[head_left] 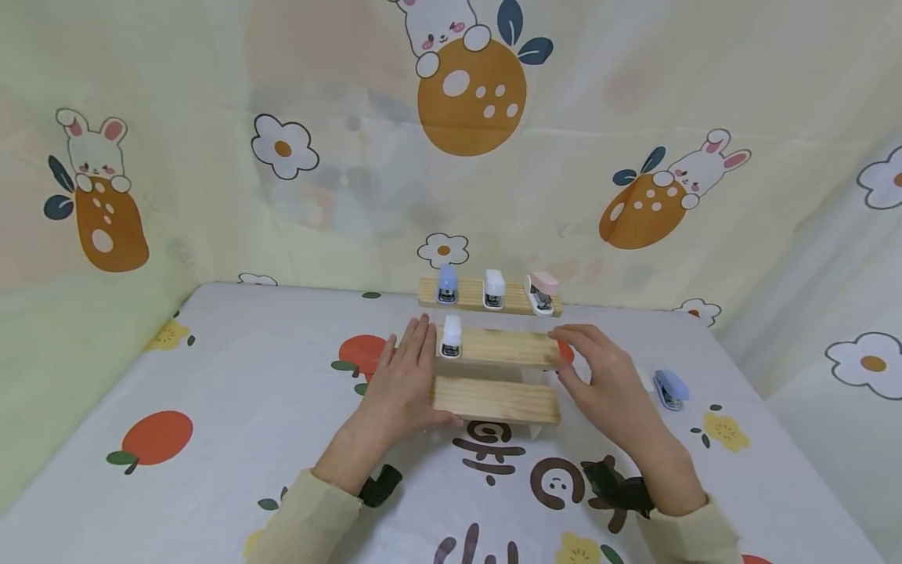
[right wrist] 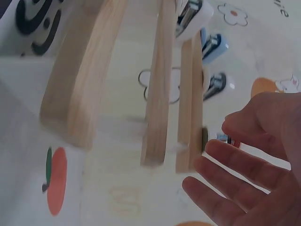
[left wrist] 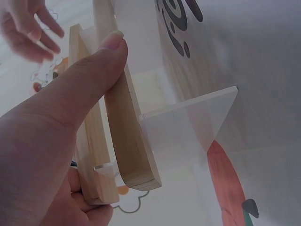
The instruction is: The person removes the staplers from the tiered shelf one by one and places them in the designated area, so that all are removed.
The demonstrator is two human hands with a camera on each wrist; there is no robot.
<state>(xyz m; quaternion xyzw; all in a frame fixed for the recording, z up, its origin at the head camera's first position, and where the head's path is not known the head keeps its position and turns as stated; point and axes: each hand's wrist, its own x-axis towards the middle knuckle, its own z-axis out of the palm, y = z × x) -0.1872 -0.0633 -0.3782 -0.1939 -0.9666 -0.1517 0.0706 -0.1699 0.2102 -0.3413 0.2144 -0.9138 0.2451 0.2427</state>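
Note:
A three-tier rack has a top board (head_left: 470, 294), a middle board (head_left: 510, 348) and a bottom board (head_left: 502, 399). My left hand (head_left: 402, 384) holds its left side; in the left wrist view the thumb of that hand (left wrist: 51, 108) presses the bottom board (left wrist: 124, 136), fingers around the middle board's end. My right hand (head_left: 613, 384) hovers by the middle board's right end, fingers loosely bent; the right wrist view shows this hand (right wrist: 263, 160) holding nothing. Blue (head_left: 447, 284), white (head_left: 494, 289) and pink (head_left: 543, 293) staplers stand on top, another white stapler (head_left: 451, 337) on the middle board's left.
A light-blue stapler (head_left: 672, 390) lies on the tablecloth (head_left: 232, 376) to the right of my right hand. Behind the rack, a patterned curtain (head_left: 352, 219) hangs at the table's back edge.

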